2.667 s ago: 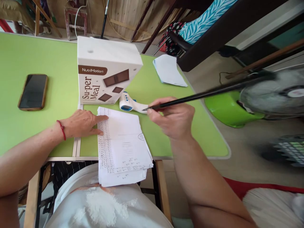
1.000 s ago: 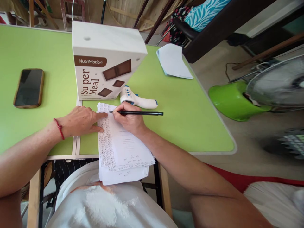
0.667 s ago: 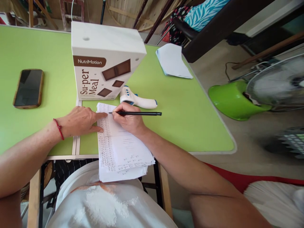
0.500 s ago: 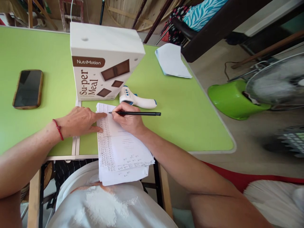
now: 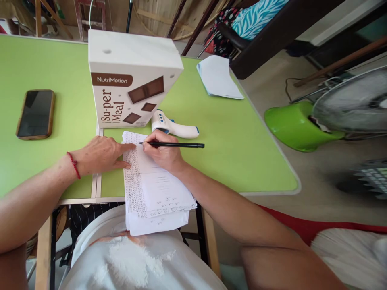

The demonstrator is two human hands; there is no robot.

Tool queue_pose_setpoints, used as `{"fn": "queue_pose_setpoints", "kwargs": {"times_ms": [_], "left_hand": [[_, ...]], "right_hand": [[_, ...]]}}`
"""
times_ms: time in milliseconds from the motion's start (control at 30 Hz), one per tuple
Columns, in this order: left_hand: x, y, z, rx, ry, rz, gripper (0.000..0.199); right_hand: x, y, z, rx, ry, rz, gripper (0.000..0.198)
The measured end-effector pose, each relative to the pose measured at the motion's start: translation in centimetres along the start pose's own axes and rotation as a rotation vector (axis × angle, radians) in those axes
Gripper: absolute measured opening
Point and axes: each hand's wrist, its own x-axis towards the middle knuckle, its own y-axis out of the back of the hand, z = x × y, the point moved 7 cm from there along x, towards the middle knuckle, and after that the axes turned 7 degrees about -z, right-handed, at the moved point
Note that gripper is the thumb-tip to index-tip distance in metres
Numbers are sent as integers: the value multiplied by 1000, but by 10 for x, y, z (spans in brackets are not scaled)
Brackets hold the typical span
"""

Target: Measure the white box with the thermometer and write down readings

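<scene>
At the right hand (image 5: 165, 153): fingers closed round a black pen (image 5: 181, 144), lying crosswise, tip leftward.
Just beside the tip: left hand (image 5: 102, 154), thumb and forefinger spread, grasping nothing.
Beneath both: papers (image 5: 161, 183), long axis near to far.

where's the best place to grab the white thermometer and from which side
Probably by its handle, coming from the right. The thermometer lies with that slim, rounded part pointing right, while its bulkier head sits close by the box and is partly hidden by the right hand. The pen lies along the handle's near side in this view.
</scene>
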Motion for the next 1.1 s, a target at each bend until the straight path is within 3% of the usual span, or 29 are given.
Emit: {"fn": "queue_pose_setpoints", "kwargs": {"times_ms": [367,800,1100], "left_hand": [[0,0,-1,-4,7,-12,55],[-2,1,0,9,-12,15,53],[-1,1,1,-6,-3,3,54]], "right_hand": [[-2,3,0,23,20,62,8],[-2,4,-1,-15,-55,46,9],[-2,1,-2,-31,-30,29,8]]}}
